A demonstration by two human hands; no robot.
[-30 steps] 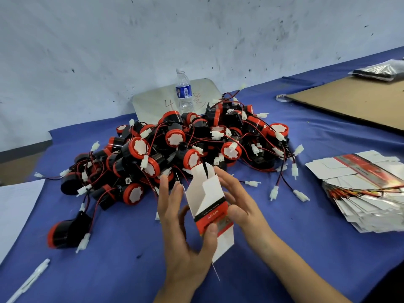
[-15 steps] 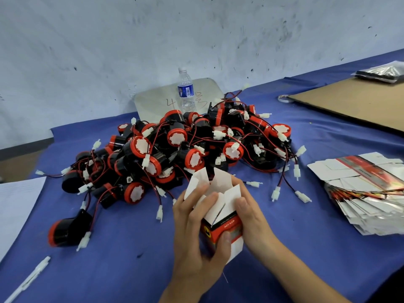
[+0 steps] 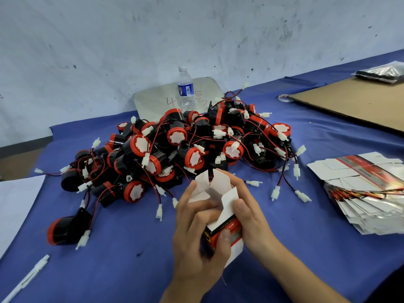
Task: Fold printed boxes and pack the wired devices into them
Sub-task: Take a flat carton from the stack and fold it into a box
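A small printed box (image 3: 220, 217), white inside with a red and black band, stands between my hands with its top flaps open and splayed. My left hand (image 3: 196, 239) grips its left side, thumb on the red band and fingers pressing a flap inward. My right hand (image 3: 247, 213) holds its right side, thumb on a flap. Behind lies a big heap of black and red wired devices (image 3: 175, 145) with white connectors. One device (image 3: 65, 228) lies apart at the left. A stack of flat printed boxes (image 3: 367, 189) sits at the right.
A water bottle (image 3: 185, 88) stands before a pale board by the wall. Brown cardboard (image 3: 354, 103) and a tape roll lie at the back right. White paper (image 3: 15, 204) and a white pen (image 3: 28, 276) lie at the left on the blue cloth.
The box has gone from a half-flat sleeve to an opened, squared shape. Both hands have closed in around it, and my left fingers now push a top flap inward.
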